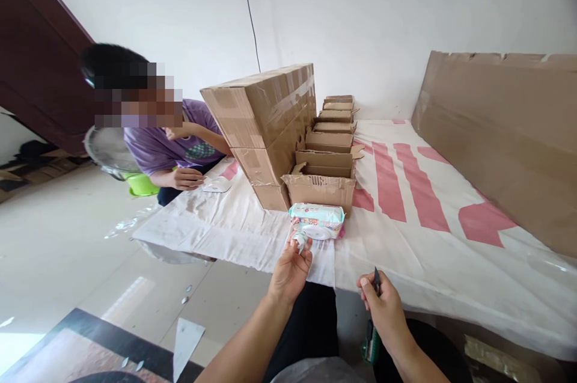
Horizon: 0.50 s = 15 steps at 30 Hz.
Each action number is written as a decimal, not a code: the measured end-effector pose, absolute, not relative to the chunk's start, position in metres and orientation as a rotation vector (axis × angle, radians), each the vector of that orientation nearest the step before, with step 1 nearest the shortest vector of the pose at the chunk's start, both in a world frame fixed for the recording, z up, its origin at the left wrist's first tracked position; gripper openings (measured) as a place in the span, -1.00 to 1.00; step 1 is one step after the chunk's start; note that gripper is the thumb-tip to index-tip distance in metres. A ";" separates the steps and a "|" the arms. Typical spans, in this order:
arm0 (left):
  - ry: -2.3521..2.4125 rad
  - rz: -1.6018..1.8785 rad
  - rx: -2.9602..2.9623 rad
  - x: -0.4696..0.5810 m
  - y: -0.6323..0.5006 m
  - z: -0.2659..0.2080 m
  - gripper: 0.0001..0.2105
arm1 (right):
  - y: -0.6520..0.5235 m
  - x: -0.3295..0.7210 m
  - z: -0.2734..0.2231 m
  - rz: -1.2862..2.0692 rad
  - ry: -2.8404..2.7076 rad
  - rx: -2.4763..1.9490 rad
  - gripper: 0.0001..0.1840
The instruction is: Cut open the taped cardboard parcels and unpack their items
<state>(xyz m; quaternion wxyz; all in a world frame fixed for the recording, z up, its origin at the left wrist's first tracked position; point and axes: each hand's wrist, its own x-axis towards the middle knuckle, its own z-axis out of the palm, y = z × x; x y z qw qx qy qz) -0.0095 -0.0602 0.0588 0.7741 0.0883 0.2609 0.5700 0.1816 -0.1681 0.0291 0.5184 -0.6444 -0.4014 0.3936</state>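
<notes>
My left hand [292, 269] is raised at the table's front edge, its fingers closed on a small white-and-green crumpled piece [300, 241] whose kind I cannot make out. Just behind it lies a pack of wet wipes [319, 216], mint green and printed, with a white lid; whether the fingers touch the pack is unclear. To the right, my right hand [383, 305] grips a utility knife [370, 344]. Its dark blade points up and away from me, and the green handle end hangs below the hand.
Open cardboard boxes [321, 192] run in a row toward the wall, beside stacked cardboard boxes [265, 124]. A large cardboard sheet [500, 136] stands at right. Across the cloth-covered table [243, 238], a person [180, 148] sits at left, one hand near a white piece [217, 184].
</notes>
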 end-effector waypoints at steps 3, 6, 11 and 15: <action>0.580 1.241 0.296 -0.013 -0.059 0.061 -0.71 | -0.168 0.184 0.029 0.952 -0.945 -1.531 -0.63; 0.674 1.245 0.552 -0.019 -0.058 0.063 -0.61 | -0.169 0.191 0.035 0.946 -0.913 -1.497 -0.61; 0.820 1.115 1.102 -0.030 -0.056 0.064 -0.65 | -0.173 0.205 0.055 0.855 -0.944 -1.485 -0.60; 0.790 1.086 1.127 -0.031 -0.053 0.062 -0.72 | -0.172 0.210 0.059 0.844 -0.975 -1.518 -0.60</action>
